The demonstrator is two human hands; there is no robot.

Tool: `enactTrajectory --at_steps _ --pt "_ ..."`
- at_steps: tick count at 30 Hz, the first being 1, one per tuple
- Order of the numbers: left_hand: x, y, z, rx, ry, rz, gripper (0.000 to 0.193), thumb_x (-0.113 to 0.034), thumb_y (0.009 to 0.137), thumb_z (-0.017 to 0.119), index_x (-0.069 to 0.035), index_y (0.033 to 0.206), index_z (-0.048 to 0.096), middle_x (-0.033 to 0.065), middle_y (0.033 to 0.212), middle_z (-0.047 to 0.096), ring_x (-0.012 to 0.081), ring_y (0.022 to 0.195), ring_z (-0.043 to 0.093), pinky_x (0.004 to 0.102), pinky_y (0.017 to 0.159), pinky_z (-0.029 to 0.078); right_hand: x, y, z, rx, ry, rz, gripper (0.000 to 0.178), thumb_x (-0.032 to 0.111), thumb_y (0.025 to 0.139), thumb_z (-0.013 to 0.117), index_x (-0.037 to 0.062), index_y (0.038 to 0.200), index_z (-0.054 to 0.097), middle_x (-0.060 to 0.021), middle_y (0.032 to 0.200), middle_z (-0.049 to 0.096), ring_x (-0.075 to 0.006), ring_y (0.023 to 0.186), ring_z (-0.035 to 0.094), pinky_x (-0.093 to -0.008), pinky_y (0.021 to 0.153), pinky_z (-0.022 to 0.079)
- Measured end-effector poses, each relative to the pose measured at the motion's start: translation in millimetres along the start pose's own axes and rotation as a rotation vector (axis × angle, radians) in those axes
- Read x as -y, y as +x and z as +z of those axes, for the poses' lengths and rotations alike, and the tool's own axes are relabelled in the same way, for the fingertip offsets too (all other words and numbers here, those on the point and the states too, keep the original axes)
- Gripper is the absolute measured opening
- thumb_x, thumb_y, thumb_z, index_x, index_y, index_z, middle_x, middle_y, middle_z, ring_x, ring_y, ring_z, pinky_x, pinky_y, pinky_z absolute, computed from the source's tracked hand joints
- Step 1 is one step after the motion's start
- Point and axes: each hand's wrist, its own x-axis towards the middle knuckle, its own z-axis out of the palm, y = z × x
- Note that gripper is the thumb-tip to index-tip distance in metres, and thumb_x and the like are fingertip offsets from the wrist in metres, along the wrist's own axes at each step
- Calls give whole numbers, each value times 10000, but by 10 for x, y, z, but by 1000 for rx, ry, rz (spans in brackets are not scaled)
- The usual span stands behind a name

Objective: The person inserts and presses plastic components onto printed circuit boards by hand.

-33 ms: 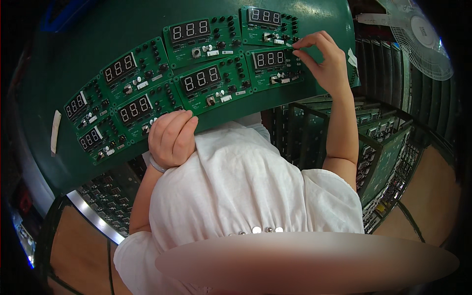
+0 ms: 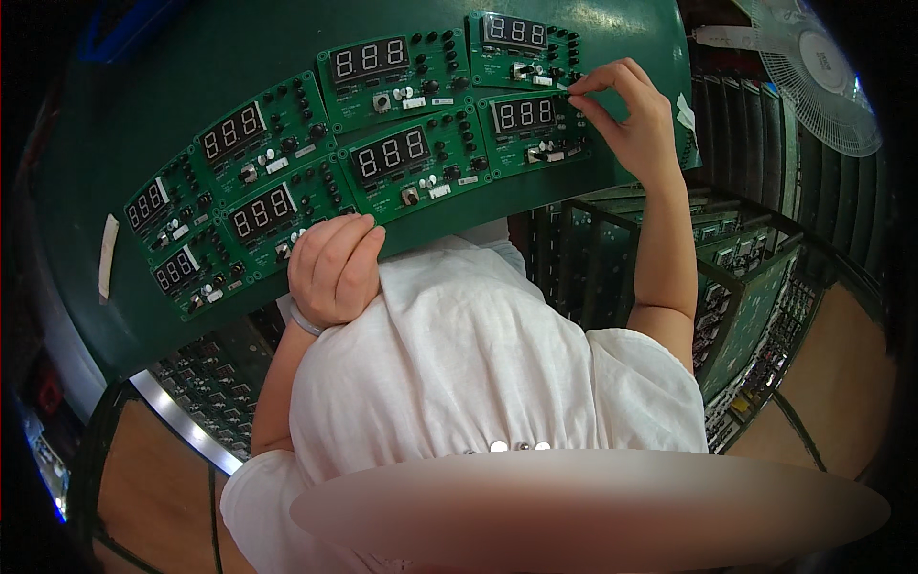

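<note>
Two rows of green circuit boards, each with a three-digit display, lie across the green table. My right hand (image 2: 631, 115) is at the right end of the near row, thumb and forefinger pinched at the upper right edge of a circuit board (image 2: 509, 151). Whatever is in that pinch is too small to make out. At the table's near edge my left hand (image 2: 335, 268) is curled closed, beside a lower-row board (image 2: 301, 189) and partly over its corner. Its palm is hidden. Just above my right fingertips lies the far-row board (image 2: 492, 72).
A strip of pale tape (image 2: 108, 258) sticks to the left of the green table (image 2: 229, 57). Racks of circuit boards (image 2: 755, 287) stand below on the right, with more boards (image 2: 206, 383) at lower left. A white fan (image 2: 818, 67) is at upper right.
</note>
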Motion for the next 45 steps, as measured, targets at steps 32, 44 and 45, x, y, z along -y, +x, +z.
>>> enactTrajectory --at_steps 32,44,45 --pt "-1 -12 -1 3 -8 -2 325 48 780 681 -39 1090 636 95 1057 662 252 927 661 348 758 561 127 -4 39 47 88 96 206 -15 773 754 57 935 650 -49 860 681 -216 792 657 -314 730 513" --pt "36 -53 -32 39 -34 0 303 -11 805 686 -66 1101 646 85 1091 656 252 964 654 366 794 553 103 -50 102 -43 21 77 191 -67 793 674 37 946 626 -94 875 662 -298 823 650 -357 715 522" --pt "39 -57 -33 52 -53 1 300 -26 811 684 -72 1105 648 84 1103 653 252 970 653 372 805 549 131 -29 72 -2 -16 75 178 -64 799 649 41 938 614 -99 852 646 -315 812 634 -378 708 515"
